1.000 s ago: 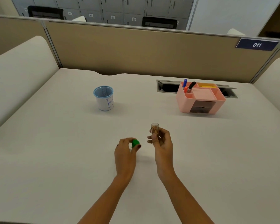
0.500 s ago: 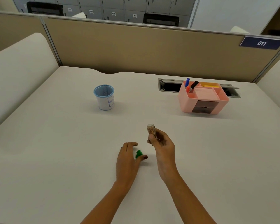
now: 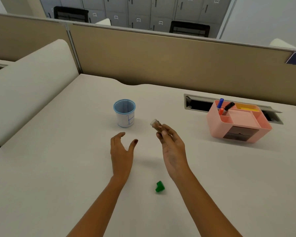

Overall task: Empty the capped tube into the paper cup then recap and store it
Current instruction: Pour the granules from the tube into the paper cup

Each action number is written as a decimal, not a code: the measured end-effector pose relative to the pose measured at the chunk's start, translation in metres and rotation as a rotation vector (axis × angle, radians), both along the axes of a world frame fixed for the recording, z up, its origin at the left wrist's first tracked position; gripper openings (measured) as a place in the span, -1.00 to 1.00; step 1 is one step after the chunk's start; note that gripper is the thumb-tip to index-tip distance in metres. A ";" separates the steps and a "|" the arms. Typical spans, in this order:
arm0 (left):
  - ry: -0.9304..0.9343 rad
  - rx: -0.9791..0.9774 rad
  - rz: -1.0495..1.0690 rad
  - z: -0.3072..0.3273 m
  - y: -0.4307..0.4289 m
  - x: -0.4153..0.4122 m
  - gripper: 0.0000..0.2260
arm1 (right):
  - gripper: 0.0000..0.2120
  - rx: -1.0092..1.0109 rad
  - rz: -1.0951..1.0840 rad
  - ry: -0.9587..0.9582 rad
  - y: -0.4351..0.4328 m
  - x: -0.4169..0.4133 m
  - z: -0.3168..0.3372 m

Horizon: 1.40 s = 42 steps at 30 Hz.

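Note:
My right hand point(image 3: 172, 147) grips a small clear tube point(image 3: 156, 125) with brownish contents, uncapped and tilted with its mouth toward the left, to the right of the paper cup. The white paper cup point(image 3: 124, 113) with a blue rim and blue markings stands upright on the desk. My left hand point(image 3: 121, 149) hovers open below the cup, fingers spread, holding nothing. The green cap point(image 3: 159, 186) lies on the desk between my forearms, nearer to me than both hands.
A pink desk organizer point(image 3: 237, 122) with markers stands at the right, in front of a cable slot point(image 3: 195, 104). A tan partition point(image 3: 161, 62) closes the back of the white desk point(image 3: 58, 168); padded white dividers flank the sides.
My left hand let go of the green cap, which now lies on the desk, and moved forward toward the cup. My right hand carried the tube forward and tilted it left.

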<state>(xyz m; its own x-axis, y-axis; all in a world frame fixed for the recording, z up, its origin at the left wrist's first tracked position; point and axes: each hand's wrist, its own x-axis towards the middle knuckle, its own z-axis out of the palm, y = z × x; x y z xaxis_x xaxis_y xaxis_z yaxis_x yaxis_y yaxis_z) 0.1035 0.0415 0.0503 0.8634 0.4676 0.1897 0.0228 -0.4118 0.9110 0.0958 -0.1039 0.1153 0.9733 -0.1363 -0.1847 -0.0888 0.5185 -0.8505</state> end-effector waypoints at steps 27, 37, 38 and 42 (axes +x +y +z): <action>-0.134 -0.169 -0.010 -0.032 0.032 0.133 -0.31 | -0.80 -0.732 -0.166 -0.309 0.074 0.175 -0.012; -0.134 -0.190 0.005 -0.033 0.032 0.134 -0.31 | -0.62 -0.898 -0.133 -0.470 0.080 0.179 -0.016; -0.133 -0.190 0.004 -0.033 0.032 0.134 -0.31 | -0.70 -0.934 -0.129 -0.494 0.080 0.179 -0.016; -0.133 -0.185 0.001 -0.033 0.031 0.134 -0.30 | -0.65 -0.938 -0.129 -0.510 0.080 0.179 -0.017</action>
